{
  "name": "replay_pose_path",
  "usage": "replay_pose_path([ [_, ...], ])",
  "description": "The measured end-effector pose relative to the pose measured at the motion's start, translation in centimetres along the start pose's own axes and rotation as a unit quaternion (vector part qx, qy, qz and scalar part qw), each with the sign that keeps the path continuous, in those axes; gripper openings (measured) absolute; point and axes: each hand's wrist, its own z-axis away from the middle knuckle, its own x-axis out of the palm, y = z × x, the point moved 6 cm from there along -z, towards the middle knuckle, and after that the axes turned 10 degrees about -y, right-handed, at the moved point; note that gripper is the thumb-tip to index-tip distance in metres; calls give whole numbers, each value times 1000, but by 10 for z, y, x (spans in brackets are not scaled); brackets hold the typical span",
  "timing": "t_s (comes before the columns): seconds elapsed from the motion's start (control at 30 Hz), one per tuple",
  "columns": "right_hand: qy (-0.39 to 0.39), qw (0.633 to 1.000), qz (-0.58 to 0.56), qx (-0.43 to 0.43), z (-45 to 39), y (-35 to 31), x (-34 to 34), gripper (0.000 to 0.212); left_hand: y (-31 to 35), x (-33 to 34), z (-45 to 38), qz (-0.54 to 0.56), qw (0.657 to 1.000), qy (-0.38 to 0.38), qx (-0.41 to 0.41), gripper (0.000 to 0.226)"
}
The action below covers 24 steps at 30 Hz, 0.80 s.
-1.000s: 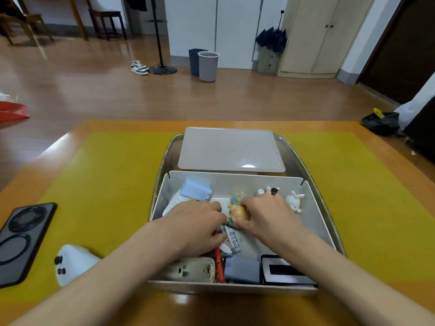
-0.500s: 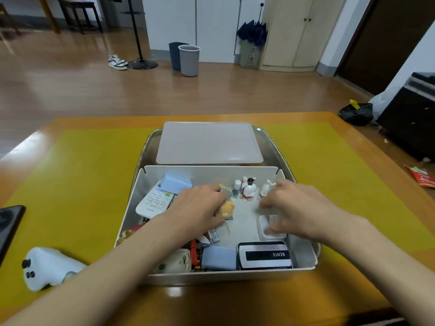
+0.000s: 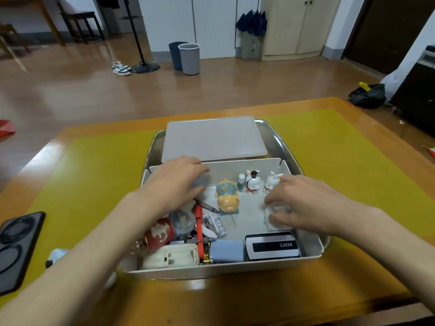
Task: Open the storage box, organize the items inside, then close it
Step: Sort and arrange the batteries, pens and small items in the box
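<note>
Right now, from the head view, I have the storage box [image 3: 303, 251] open on the tray [image 3: 284, 140], its lid [image 3: 214, 138] lying flat just beyond my fingertips. My left hand [image 3: 175, 182] is at the far left corner, fingers [image 3: 200, 170] curled down over a pale blue item; I cannot tell whether they have truly closed on it, since the palm hides the contact. My right hand [image 3: 303, 204] has its fingers spread loosely, tips resting on a small white case [image 3: 276, 220] (nothing pinched yet, as far as I can see). Between the two hands lies the yellow pig figurine [image 3: 227, 200] on its back; just past it stand the small bottle [image 3: 241, 182] and two rabbit figurines [image 3: 253, 183], the right one near my right fingertips.

Sorting is midway, I judge: the clutter under my left wrist, red pen [image 3: 199, 228], batteries [image 3: 217, 225], red cup [image 3: 160, 235], is a heap. To do this well I would slide the white case against the right wall beside the black box [image 3: 273, 246], keeping knuckles low and clear of the rabbits, which look easy to topple.
</note>
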Motion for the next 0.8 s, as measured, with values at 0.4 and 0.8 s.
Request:
replay_pose_path([
  [0.4, 71, 995, -67, 21, -1, 5, -20, 20, 1, 15, 0, -171, 983, -28, -66, 25],
  [0.8, 124, 985, -100, 64, 5, 23, -30, 15, 6, -2, 2, 58, 997, 41, -32, 38],
])
